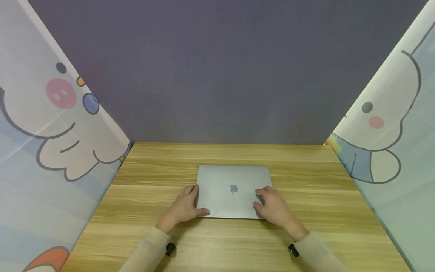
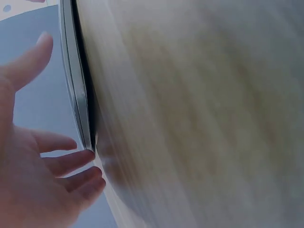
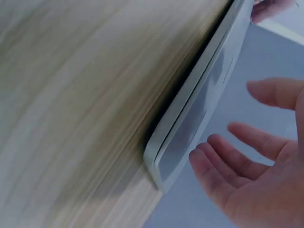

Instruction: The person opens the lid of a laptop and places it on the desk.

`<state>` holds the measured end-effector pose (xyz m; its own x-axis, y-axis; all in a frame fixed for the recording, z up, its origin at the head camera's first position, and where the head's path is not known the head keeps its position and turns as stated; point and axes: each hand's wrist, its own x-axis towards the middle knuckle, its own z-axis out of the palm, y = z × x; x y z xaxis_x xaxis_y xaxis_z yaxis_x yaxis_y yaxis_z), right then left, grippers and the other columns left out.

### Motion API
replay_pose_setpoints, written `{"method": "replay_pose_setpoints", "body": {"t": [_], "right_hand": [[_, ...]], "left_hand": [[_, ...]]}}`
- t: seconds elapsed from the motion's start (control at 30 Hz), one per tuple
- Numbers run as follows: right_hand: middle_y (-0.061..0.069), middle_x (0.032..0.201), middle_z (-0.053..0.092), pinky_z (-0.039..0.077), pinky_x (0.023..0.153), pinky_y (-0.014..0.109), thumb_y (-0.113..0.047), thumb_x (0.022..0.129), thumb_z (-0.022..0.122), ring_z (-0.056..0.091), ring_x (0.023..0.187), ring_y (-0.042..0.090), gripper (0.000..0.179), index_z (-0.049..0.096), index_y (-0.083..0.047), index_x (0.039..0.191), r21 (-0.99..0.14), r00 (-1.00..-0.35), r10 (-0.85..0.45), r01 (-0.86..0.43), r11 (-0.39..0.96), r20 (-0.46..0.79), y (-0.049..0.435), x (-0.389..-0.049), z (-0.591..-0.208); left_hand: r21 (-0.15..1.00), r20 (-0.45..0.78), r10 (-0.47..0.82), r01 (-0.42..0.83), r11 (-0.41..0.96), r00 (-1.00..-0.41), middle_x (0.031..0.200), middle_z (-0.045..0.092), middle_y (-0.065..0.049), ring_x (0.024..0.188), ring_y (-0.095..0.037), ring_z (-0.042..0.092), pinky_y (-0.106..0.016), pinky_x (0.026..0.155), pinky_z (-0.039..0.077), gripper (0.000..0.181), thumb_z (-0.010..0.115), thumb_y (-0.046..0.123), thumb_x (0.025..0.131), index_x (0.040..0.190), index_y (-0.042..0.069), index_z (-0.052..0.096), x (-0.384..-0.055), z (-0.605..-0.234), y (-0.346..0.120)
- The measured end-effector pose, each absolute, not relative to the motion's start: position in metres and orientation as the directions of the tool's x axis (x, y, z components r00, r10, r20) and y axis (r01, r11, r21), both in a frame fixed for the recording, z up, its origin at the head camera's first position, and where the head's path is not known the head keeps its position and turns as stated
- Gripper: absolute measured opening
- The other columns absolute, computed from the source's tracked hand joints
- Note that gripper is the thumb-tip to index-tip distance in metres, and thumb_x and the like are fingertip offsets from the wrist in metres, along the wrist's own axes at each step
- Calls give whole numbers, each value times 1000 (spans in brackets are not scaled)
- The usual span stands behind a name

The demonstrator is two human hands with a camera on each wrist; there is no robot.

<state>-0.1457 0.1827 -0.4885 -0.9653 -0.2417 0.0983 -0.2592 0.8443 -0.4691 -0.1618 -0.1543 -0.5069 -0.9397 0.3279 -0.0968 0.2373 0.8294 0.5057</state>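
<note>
A silver laptop (image 1: 221, 177) with a dark apple logo lies lid down on the wooden table. In the head view, my left hand (image 1: 185, 206) is at its left side, thumb over the front left corner and fingers along the side. The left wrist view shows this hand (image 2: 42, 171) with fingers extended near the laptop's edge (image 2: 76, 71). Over the right part of the lid is my right hand (image 1: 273, 206), thumb and index finger apart. In the right wrist view, the right hand (image 3: 266, 171) has loosely bent fingers beside the laptop (image 3: 190, 114), with nothing between them.
The wooden table (image 1: 234, 245) surrounds the laptop on all sides. A dark grey panel (image 1: 227, 75) rises at the back. Cartoon-printed sheets stand at the left (image 1: 30, 143) and right (image 1: 408, 158). Small black devices sit at both wrists.
</note>
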Motion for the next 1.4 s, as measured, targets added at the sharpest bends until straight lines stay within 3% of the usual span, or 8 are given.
{"method": "replay_pose_setpoints", "body": {"t": [0.33, 0.53, 0.77, 1.1, 1.4], "right_hand": [[20, 132, 61, 47, 105, 52, -38, 86, 78, 56, 125, 38, 62, 64, 3, 130, -308, -895, -438, -441, 843, 83, 161, -137, -490], [28, 144, 51, 42, 109, 59, -50, 88, 74, 47, 134, 47, 76, 58, 6, 137, -228, -853, -520, -516, 826, 47, 150, -137, -491], [27, 149, 47, 41, 108, 61, -57, 86, 73, 42, 138, 48, 83, 56, 2, 142, -185, -855, -518, -510, 840, 5, 145, -138, -496], [24, 141, 54, 47, 102, 57, -54, 85, 76, 50, 131, 45, 77, 60, 3, 136, -104, -830, -558, -557, 824, 19, 145, -143, -499], [17, 119, 67, 59, 83, 46, -60, 80, 76, 64, 109, 37, 71, 71, -1, 118, 52, -750, -653, -652, 757, 107, 147, -153, -502]], "left_hand": [[411, -157, 362, 273, 870, -919, 164, 16, -30, 152, -46, 11, -58, 123, 15, 125, 70, 74, 79, 159, -7, 16, -160, -510, -155], [374, -191, 354, 266, 888, -915, 165, 11, -29, 153, -45, 8, -58, 123, 13, 127, 66, 78, 79, 161, -4, 13, -161, -510, -154], [354, -196, 352, 269, 896, -915, 165, 14, -28, 153, -45, 12, -58, 122, 16, 130, 69, 78, 76, 160, -5, 15, -161, -508, -154], [367, -188, 383, 297, 882, -905, 165, 15, -28, 152, -48, 12, -60, 121, 16, 135, 77, 75, 71, 159, -6, 15, -159, -510, -159], [361, -213, 378, 287, 887, -901, 166, 14, -27, 152, -47, 11, -59, 122, 15, 135, 79, 72, 71, 160, -6, 14, -161, -507, -159]]}}
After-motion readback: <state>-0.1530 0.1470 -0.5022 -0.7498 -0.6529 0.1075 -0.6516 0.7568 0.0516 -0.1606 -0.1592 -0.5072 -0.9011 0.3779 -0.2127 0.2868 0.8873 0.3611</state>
